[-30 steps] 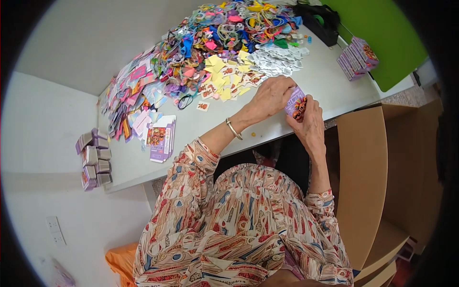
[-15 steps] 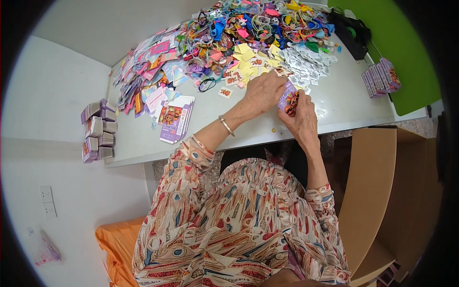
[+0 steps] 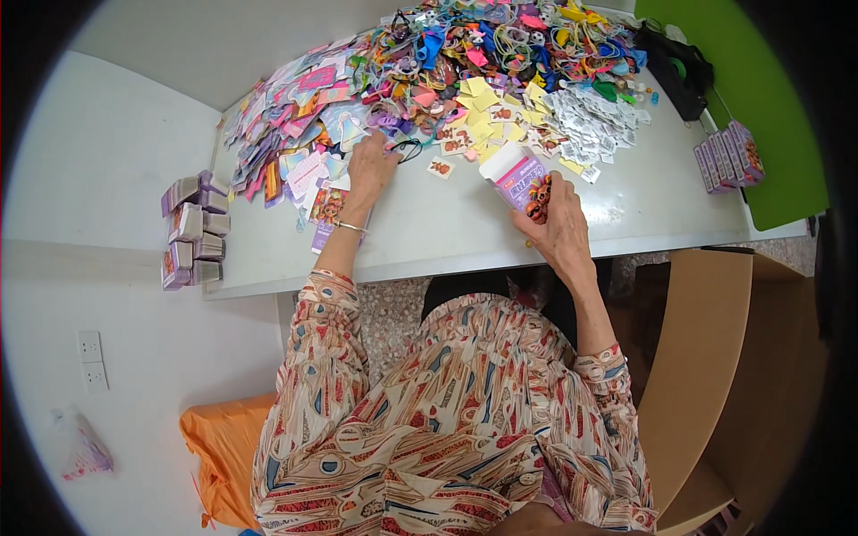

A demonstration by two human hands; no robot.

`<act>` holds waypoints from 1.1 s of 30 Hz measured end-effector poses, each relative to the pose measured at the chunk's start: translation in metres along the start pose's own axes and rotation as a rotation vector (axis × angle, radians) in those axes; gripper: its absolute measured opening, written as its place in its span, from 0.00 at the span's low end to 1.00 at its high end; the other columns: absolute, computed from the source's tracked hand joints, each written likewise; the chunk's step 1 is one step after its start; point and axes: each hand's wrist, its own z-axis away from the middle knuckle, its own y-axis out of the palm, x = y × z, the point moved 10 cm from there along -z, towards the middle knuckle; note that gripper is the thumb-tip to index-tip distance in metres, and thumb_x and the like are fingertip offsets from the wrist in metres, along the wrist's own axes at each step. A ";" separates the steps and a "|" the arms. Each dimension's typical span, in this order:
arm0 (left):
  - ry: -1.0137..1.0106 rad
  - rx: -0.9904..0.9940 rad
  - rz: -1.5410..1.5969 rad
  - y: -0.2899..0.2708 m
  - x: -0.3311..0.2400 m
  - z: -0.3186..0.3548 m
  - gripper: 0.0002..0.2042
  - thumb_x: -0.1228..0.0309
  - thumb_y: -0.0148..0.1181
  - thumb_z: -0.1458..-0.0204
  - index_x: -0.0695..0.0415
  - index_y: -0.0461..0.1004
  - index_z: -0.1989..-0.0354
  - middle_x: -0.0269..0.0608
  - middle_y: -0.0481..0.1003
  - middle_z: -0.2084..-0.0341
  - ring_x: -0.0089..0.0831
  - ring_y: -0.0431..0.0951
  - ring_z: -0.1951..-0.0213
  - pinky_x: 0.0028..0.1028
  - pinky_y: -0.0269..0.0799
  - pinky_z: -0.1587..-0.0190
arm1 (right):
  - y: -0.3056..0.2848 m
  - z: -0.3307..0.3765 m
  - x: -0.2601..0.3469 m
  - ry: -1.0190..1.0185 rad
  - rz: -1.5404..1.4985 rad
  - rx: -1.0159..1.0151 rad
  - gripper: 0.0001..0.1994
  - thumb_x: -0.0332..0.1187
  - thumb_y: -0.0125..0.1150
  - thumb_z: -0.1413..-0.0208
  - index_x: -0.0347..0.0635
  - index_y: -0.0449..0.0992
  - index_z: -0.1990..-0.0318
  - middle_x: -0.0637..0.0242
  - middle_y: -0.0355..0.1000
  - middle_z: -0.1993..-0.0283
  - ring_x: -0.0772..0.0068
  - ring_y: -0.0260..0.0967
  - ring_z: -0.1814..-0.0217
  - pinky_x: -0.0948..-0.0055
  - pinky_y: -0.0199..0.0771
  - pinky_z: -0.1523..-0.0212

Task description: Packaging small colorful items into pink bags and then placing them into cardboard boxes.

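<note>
Lilac card makes up the small box (image 3: 520,185), slim and straight-edged, with a pink band, a cartoon picture on its face and a white flap (image 3: 500,161) open at its far end. I see the right hand (image 3: 561,228) gripping it, thumb on one side and fingers along the other, tilted above the smooth, pale table (image 3: 429,234). Well left of the box, the left hand (image 3: 371,174) is over the near edge of the glossy cards (image 3: 286,121); its fingers bend downward, though from my feed I can't tell whether they pinch anything. Flat printed cartons (image 3: 319,234) lie beneath that wrist. Beyond the box spread yellow paper squares (image 3: 483,100), thin whitish packets (image 3: 594,121) and a tangled heap of bright, rubbery-looking trinkets (image 3: 509,40). Well right of the box, more purple boxes (image 3: 728,159) stand in a row beside a flat green panel (image 3: 728,80).
</note>
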 end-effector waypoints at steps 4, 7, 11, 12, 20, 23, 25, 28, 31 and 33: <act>0.008 -0.029 0.180 -0.004 0.011 -0.002 0.13 0.70 0.65 0.58 0.62 0.74 0.65 0.51 0.77 0.71 0.47 0.77 0.67 0.40 0.72 0.64 | 0.002 0.000 0.003 0.009 0.006 0.032 0.35 0.43 0.67 0.56 0.32 0.59 0.44 0.47 0.65 0.56 0.45 0.64 0.53 0.53 0.67 0.52; -0.019 -0.044 0.287 -0.022 -0.005 -0.006 0.08 0.71 0.64 0.56 0.62 0.74 0.71 0.47 0.76 0.77 0.41 0.77 0.74 0.37 0.71 0.68 | 0.001 0.003 0.002 0.008 0.030 0.025 0.35 0.43 0.66 0.56 0.32 0.59 0.44 0.47 0.64 0.57 0.44 0.64 0.53 0.53 0.67 0.52; -0.074 0.052 0.427 -0.022 -0.017 -0.012 0.03 0.75 0.59 0.48 0.61 0.74 0.68 0.33 0.74 0.82 0.17 0.73 0.77 0.20 0.69 0.74 | 0.004 0.004 0.007 -0.035 0.032 0.001 0.35 0.42 0.67 0.56 0.32 0.59 0.44 0.48 0.65 0.57 0.44 0.65 0.54 0.54 0.68 0.53; -0.106 0.080 0.487 -0.022 -0.022 -0.013 0.02 0.76 0.58 0.46 0.61 0.75 0.68 0.31 0.74 0.81 0.16 0.72 0.77 0.18 0.70 0.74 | 0.005 0.004 0.007 -0.023 0.043 0.017 0.34 0.41 0.67 0.56 0.32 0.59 0.44 0.48 0.65 0.57 0.45 0.65 0.55 0.54 0.68 0.54; -0.083 0.257 0.906 -0.014 -0.089 0.003 0.03 0.74 0.59 0.45 0.60 0.76 0.66 0.29 0.75 0.77 0.15 0.73 0.76 0.17 0.69 0.73 | 0.005 0.006 0.015 -0.072 0.073 -0.019 0.33 0.40 0.67 0.57 0.33 0.60 0.46 0.48 0.66 0.58 0.46 0.66 0.56 0.54 0.71 0.57; -0.009 0.309 0.854 -0.002 -0.122 0.014 0.04 0.73 0.61 0.46 0.60 0.76 0.65 0.29 0.76 0.77 0.14 0.72 0.75 0.16 0.68 0.73 | 0.007 0.005 0.021 -0.072 0.079 0.022 0.30 0.40 0.68 0.58 0.34 0.61 0.50 0.49 0.66 0.58 0.45 0.66 0.57 0.53 0.72 0.58; 0.040 0.348 0.754 0.006 -0.138 0.023 0.07 0.71 0.63 0.48 0.61 0.78 0.65 0.30 0.76 0.75 0.15 0.72 0.74 0.18 0.67 0.73 | 0.005 0.006 0.020 -0.052 0.080 0.026 0.31 0.40 0.68 0.58 0.34 0.61 0.50 0.49 0.66 0.58 0.45 0.66 0.57 0.53 0.72 0.58; 0.190 0.239 0.623 -0.003 -0.157 0.030 0.08 0.71 0.64 0.48 0.63 0.79 0.65 0.34 0.77 0.73 0.19 0.74 0.73 0.21 0.68 0.71 | 0.002 0.008 0.018 -0.042 0.091 0.006 0.30 0.39 0.70 0.60 0.34 0.61 0.53 0.49 0.66 0.59 0.46 0.67 0.58 0.54 0.73 0.60; 0.312 0.157 0.577 -0.012 -0.171 0.038 0.09 0.71 0.63 0.48 0.65 0.79 0.64 0.38 0.76 0.70 0.23 0.75 0.72 0.23 0.69 0.70 | 0.002 0.009 0.013 -0.021 0.082 0.009 0.30 0.39 0.70 0.61 0.34 0.61 0.53 0.48 0.66 0.60 0.45 0.68 0.59 0.54 0.73 0.60; 0.437 0.036 0.472 -0.022 -0.179 0.042 0.09 0.71 0.62 0.48 0.64 0.79 0.63 0.39 0.75 0.70 0.24 0.75 0.71 0.23 0.69 0.68 | 0.003 0.010 0.010 0.003 0.060 0.036 0.31 0.41 0.68 0.59 0.33 0.61 0.50 0.48 0.66 0.60 0.44 0.67 0.58 0.53 0.71 0.58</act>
